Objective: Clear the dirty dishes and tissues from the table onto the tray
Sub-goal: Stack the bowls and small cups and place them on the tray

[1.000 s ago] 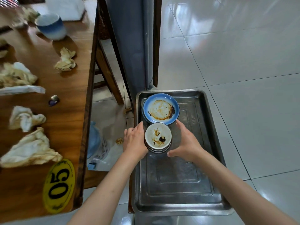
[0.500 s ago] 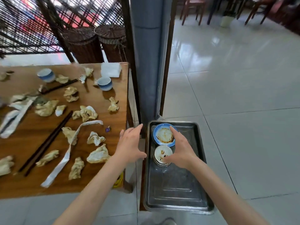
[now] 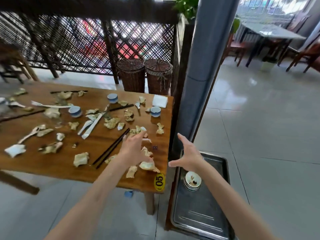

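Crumpled, yellow-stained tissues [image 3: 149, 166] across the wooden table [image 3: 52, 163], seemingly greasy; both hands' fingers [image 3: 181, 138] spread, empty.

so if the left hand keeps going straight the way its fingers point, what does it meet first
Probably the crumpled, stained tissues at the fingertips of the left hand, on the wooden table; depth is unclear, so it may be just above them.

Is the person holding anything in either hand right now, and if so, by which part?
Nothing is held. The left hand is spread open above crumpled tissues on the table; the right hand is open in the air above the tray.
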`<action>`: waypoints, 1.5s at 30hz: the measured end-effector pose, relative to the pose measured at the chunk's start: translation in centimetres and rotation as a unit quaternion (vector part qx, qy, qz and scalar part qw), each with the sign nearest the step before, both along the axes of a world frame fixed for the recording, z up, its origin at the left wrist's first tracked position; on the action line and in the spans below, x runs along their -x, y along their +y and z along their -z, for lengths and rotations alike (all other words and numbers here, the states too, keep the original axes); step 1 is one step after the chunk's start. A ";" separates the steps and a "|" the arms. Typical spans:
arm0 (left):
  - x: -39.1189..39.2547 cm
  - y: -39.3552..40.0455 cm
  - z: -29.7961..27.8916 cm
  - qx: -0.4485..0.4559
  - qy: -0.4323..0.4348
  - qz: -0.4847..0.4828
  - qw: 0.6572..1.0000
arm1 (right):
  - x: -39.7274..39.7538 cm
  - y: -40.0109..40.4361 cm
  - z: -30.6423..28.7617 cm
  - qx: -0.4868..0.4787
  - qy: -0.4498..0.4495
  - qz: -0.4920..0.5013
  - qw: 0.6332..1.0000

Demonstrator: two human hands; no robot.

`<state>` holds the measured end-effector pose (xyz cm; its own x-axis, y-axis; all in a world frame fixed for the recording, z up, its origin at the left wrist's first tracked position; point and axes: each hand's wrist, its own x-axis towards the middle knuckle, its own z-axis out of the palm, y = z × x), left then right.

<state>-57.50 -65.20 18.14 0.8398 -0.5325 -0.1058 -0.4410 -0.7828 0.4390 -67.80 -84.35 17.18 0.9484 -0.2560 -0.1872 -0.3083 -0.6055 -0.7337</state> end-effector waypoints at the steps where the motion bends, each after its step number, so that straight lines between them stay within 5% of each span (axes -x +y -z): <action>1: 0.1 1.0 -0.4 -0.001 -0.001 -0.015 1.000 | -0.2 0.7 -0.4 0.002 -0.005 -0.009 1.000; 26: -6.2 21.6 2.3 0.046 0.015 -0.323 0.945 | -16.1 15.1 1.4 0.059 0.060 -0.246 0.966; 45: -29.9 51.7 1.6 0.037 -0.020 -0.294 0.955 | -38.6 45.3 4.5 0.014 0.052 -0.174 0.983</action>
